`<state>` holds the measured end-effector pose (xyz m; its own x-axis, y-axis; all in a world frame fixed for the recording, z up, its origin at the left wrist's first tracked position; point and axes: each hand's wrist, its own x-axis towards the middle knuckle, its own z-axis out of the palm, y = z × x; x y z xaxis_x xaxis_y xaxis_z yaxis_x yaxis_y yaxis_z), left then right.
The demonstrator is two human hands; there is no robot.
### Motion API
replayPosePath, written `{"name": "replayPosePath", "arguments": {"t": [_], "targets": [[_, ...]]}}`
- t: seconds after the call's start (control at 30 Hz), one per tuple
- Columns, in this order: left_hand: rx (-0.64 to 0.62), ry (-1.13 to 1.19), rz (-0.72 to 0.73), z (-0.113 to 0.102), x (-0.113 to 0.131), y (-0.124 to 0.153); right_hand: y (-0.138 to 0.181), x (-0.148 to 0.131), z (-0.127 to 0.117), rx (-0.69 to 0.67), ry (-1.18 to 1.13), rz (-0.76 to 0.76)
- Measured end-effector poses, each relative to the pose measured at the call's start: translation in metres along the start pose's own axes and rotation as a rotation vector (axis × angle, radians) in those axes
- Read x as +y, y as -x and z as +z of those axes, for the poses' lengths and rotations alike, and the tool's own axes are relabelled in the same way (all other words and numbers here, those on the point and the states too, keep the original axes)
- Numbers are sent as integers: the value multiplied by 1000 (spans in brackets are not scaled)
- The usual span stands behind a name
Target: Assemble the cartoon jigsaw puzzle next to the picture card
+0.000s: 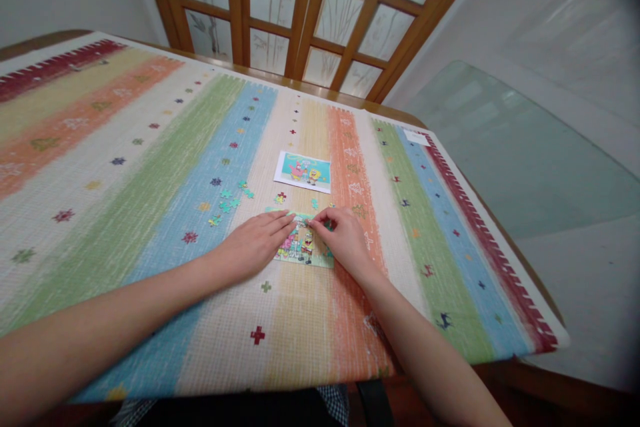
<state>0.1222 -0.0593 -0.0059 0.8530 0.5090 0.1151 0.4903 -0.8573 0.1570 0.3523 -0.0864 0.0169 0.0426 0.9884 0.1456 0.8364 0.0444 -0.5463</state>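
A partly assembled cartoon jigsaw puzzle (pixel 306 252) lies on the striped tablecloth in front of me. My left hand (pixel 260 238) rests flat across its upper left side, fingers stretched out and together. At the puzzle's upper edge, my right hand (pixel 341 235) pinches a small puzzle piece (pixel 309 222) between thumb and forefinger; the fingers hide most of it. Loose turquoise puzzle pieces (pixel 226 195) are scattered left of the puzzle, and one piece (pixel 315 203) lies just above it. Beyond them is a reference picture (pixel 304 171) with a pink and a yellow cartoon figure.
The striped tablecloth (pixel 220 340) covers a large wooden table. A white paper slip (pixel 416 138) lies near the far right edge. Behind the table stand wooden doors (pixel 305 20) with frosted panes. A glass panel (pixel 520 147) is at the right.
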Motion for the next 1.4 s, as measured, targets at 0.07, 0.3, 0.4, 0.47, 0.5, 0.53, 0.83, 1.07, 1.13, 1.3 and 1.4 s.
{"name": "replayPosePath", "arguments": {"t": [0.07,0.3,0.4,0.47,0.5,0.53,0.83,1.07,1.13,1.3,1.4], "targets": [[-4,-4,-2,-1,0,0,1,0,-1,-5,12,5],[12,12,-2,1,0,0,0,1,0,-31,-5,26],[21,19,-4,2,-1,0,2,1,0,-40,5,17],[23,14,-7,1,0,0,3,0,0,-57,5,4],[21,11,-8,1,0,0,3,-1,-1,-70,7,-6],[18,7,-8,0,0,0,4,-2,-1,-83,14,-17],[33,10,-8,-1,0,0,1,-6,2,-75,101,-101],[43,-1,-6,3,0,1,4,-9,14,-36,55,-38],[41,-6,-6,4,0,1,5,-12,16,-41,90,-40],[35,-4,-2,4,0,0,6,-19,16,-36,247,-90],[38,-4,-3,4,0,0,5,-22,16,-43,301,-121]]}}
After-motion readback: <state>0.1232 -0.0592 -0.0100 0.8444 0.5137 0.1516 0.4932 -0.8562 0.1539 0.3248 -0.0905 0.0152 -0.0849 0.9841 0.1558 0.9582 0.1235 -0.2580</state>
